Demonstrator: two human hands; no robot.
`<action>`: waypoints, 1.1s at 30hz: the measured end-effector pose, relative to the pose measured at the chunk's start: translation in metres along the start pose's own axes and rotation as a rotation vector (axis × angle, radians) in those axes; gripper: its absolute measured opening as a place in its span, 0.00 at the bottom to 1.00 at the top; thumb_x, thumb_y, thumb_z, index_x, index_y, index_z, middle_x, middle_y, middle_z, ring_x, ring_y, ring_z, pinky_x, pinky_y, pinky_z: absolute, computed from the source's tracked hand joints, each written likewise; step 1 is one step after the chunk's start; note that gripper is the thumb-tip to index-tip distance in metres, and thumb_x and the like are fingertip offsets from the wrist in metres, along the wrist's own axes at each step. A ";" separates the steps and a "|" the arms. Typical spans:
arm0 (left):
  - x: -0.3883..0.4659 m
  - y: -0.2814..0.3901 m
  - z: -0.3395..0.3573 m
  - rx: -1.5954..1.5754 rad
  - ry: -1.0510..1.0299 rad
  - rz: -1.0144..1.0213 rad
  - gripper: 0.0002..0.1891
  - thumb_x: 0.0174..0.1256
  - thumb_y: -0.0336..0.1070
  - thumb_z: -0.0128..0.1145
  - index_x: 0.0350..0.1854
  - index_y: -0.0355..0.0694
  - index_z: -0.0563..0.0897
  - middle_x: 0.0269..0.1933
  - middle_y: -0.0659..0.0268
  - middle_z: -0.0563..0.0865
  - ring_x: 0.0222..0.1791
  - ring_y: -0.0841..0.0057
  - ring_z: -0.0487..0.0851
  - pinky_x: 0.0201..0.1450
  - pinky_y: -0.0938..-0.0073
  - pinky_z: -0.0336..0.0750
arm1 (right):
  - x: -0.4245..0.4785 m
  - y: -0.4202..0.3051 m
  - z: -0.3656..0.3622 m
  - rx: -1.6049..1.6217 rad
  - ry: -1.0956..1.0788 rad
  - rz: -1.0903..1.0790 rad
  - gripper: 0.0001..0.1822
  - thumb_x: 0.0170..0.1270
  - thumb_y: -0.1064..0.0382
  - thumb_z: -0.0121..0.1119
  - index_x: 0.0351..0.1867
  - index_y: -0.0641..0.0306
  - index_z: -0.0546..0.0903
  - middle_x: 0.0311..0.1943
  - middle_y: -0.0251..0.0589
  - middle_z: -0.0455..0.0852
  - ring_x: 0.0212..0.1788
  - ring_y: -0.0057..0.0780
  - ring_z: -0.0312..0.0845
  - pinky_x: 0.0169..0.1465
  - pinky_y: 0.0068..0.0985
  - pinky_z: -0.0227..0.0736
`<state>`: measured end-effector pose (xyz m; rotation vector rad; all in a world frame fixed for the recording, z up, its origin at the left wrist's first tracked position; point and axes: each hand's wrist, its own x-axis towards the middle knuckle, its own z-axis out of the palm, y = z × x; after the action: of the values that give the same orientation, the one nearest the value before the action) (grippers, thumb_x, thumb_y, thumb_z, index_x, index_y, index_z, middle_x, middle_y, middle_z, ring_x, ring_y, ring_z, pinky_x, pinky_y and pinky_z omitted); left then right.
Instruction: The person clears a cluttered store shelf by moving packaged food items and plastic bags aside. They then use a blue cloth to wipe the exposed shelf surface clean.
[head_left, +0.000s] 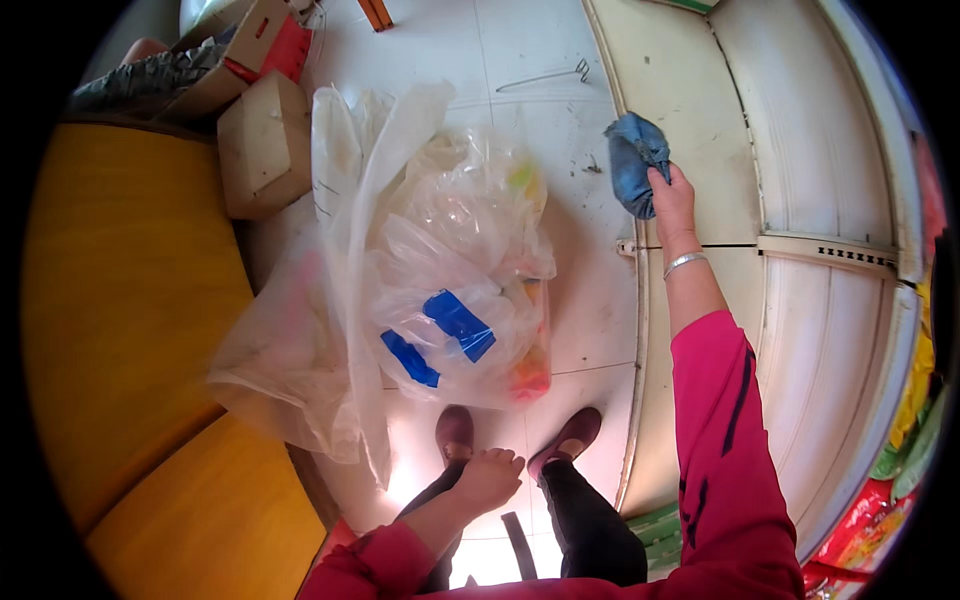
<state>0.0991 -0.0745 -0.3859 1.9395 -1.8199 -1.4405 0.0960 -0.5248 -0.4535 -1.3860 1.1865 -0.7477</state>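
Note:
My right hand (673, 201) grips a folded blue denim cloth (637, 166) by its near edge. The cloth lies over the lower cream panel (697, 289) of a shelving unit, close to its floor-side edge. In front of my body, my left hand (491, 478) hangs above the floor with its fingers curled down. Its palm is hidden, and nothing shows sticking out of it. Before my feet stands a heap of clear plastic bags (450, 225) with two pieces of blue tape (459, 324) on it. Red and yellow packaging shows through on the right side.
Yellow padded seating (135, 285) runs along the left, with a cream box (266, 146) at its far end. Beyond it sits an open cardboard carton (251, 37). On the white tiled floor (450, 45) lies a bent wire tool (544, 76). Colourful packages (862, 529) fill the lower right edge.

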 end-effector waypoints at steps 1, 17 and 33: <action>-0.005 -0.001 0.017 0.011 -0.001 -0.040 0.13 0.54 0.40 0.56 0.39 0.39 0.76 0.38 0.59 0.80 0.41 0.62 0.78 0.43 0.63 0.72 | -0.009 -0.022 0.006 0.086 0.003 -0.010 0.14 0.59 0.64 0.55 0.44 0.69 0.78 0.36 0.34 0.81 0.38 0.19 0.72 0.45 0.19 0.68; -0.152 0.097 -0.034 -0.017 -0.053 -0.123 0.08 0.56 0.38 0.52 0.32 0.40 0.77 0.32 0.60 0.80 0.35 0.64 0.81 0.36 0.63 0.76 | -0.184 -0.203 -0.072 0.736 -0.065 0.441 0.19 0.65 0.64 0.49 0.58 0.61 0.68 0.55 0.36 0.73 0.56 0.32 0.68 0.56 0.35 0.64; -0.164 0.224 -0.237 -1.265 0.367 -0.139 0.17 0.63 0.41 0.54 0.50 0.38 0.74 0.44 0.67 0.79 0.40 0.78 0.78 0.39 0.77 0.74 | -0.399 -0.333 -0.082 0.544 -0.247 0.481 0.12 0.57 0.76 0.54 0.44 0.67 0.76 0.36 0.39 0.81 0.36 0.26 0.79 0.36 0.24 0.78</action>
<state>0.1290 -0.1175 -0.0242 1.4316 -0.3479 -1.5097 -0.0183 -0.2159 -0.0434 -0.6799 0.9698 -0.4851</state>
